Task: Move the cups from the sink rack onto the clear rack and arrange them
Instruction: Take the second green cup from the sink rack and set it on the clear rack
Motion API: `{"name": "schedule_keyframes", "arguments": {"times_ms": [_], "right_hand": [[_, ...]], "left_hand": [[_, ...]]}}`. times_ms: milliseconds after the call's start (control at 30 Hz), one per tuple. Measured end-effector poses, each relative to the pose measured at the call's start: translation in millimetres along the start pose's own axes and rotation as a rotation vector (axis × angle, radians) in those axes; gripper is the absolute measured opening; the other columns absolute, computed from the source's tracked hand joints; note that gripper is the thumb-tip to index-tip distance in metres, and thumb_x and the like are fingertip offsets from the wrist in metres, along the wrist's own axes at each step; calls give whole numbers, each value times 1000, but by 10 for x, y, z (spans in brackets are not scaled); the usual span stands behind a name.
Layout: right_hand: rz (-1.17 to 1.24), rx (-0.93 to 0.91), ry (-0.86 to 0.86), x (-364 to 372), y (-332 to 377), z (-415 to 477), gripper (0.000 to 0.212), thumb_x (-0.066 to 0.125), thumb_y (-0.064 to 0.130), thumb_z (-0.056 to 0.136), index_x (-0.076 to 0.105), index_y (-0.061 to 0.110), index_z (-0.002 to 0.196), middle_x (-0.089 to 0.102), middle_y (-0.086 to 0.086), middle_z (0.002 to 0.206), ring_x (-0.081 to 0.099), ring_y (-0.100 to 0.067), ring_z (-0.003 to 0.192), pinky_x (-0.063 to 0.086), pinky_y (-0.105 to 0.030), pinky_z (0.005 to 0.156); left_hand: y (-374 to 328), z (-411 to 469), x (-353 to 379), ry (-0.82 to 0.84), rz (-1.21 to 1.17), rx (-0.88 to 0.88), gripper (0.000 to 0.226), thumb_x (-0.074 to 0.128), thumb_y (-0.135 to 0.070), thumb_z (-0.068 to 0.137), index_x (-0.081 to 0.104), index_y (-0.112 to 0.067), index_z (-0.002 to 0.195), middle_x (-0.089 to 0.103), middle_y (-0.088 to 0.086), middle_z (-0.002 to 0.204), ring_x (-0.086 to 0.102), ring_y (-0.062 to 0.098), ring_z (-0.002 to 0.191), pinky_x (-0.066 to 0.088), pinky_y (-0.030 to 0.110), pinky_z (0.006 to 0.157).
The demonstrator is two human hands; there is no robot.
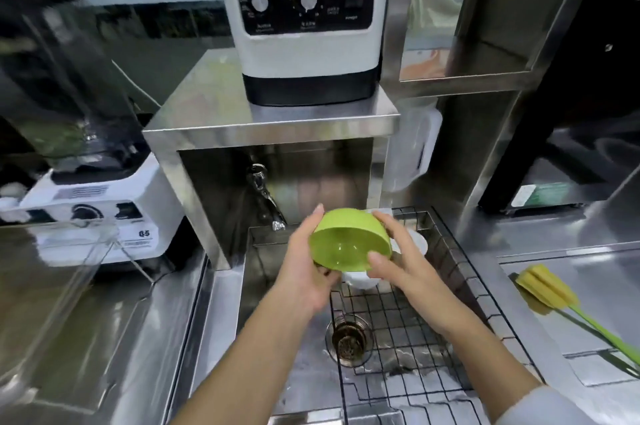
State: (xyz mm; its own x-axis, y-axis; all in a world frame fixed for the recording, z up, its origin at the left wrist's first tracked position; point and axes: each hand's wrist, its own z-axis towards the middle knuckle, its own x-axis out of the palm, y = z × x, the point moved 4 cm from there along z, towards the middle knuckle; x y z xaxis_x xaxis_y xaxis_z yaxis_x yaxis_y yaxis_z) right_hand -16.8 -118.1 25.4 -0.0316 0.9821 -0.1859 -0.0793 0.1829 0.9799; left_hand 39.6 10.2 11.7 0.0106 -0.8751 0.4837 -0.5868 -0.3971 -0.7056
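Observation:
Both hands hold a green cup (348,244) tipped on its side above the sink, its open mouth facing me. My left hand (304,268) grips its left side and base; my right hand (394,262) clasps its right rim. Just below it a white cup (360,281) rests on the black wire sink rack (408,331). Another white cup (415,241) shows behind my right hand. The clear rack (69,272) is a transparent tray on the counter at the left.
A steel shelf (277,119) over the sink carries a white appliance (304,22). A faucet (266,196) hangs under it. A blender base (97,213) stands left. A yellow sponge brush (547,286) lies on the right counter. The sink drain (348,341) is below.

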Motion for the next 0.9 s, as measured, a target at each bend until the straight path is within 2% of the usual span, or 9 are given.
{"name": "schedule_keyframes", "arguments": {"times_ms": [133,233,367,467,500,600,733,800,900], "right_hand": [[136,7,-33,451,236,182,53,49,68,70,40,56,121,48,31,122,48,4,116,45,-27,96],[122,-12,-67,771,423,314,63,58,65,64,44,43,121,52,16,120,52,-6,114,48,-37,96],[-13,-155,-2,1167,771,440,76,64,67,54,41,45,123,51,21,118,52,9,101,46,-14,77],[-31,-242,66,1523,998,560,82,72,58,47,44,42,123,53,23,114,53,13,96,43,-4,72],[-32,-263,77,1654,1059,605,83,74,55,45,45,41,122,52,24,113,53,13,96,43,-3,73],[-46,-288,115,2043,1210,722,84,75,54,43,44,41,120,52,21,114,53,10,97,45,-9,80],[-165,-347,155,2538,1365,847,82,77,58,41,41,51,115,49,23,118,50,6,104,44,-16,86],[-228,-377,172,2763,1407,915,79,76,61,43,38,56,111,45,26,118,48,6,106,42,-19,87],[-319,-399,165,3037,1378,993,74,75,62,45,33,54,106,43,24,113,47,4,101,39,-19,82]], "left_hand": [[-372,-268,-261,-6,-20,192,45,70,-45,64,68,-15,97,68,5,86,63,20,79,48,35,76],[-632,-496,-499,-30,-44,357,70,77,-35,56,50,-11,116,59,5,95,57,17,81,45,30,70],[-1069,-800,-880,30,-48,495,76,74,-19,57,38,-24,124,55,3,105,57,18,85,45,31,70],[-1408,-1036,-1194,139,20,517,81,68,-14,59,36,-30,132,53,1,109,60,15,85,50,25,67],[-1508,-1103,-1312,161,62,518,77,68,-15,61,40,-30,131,53,1,110,59,16,86,51,24,67],[-1761,-1237,-1645,140,167,539,49,63,-33,68,58,-25,116,60,-3,105,56,17,100,43,37,94],[-2037,-1317,-2076,-61,342,657,28,62,-47,70,67,-29,91,67,-8,88,61,11,85,44,36,83],[-2162,-1310,-2295,-145,416,683,27,61,-51,69,67,-33,87,67,-8,91,62,11,86,46,35,84],[-2301,-1232,-2562,-154,581,621,39,58,-57,69,63,-36,101,65,-2,113,62,13,103,46,37,97]]}}
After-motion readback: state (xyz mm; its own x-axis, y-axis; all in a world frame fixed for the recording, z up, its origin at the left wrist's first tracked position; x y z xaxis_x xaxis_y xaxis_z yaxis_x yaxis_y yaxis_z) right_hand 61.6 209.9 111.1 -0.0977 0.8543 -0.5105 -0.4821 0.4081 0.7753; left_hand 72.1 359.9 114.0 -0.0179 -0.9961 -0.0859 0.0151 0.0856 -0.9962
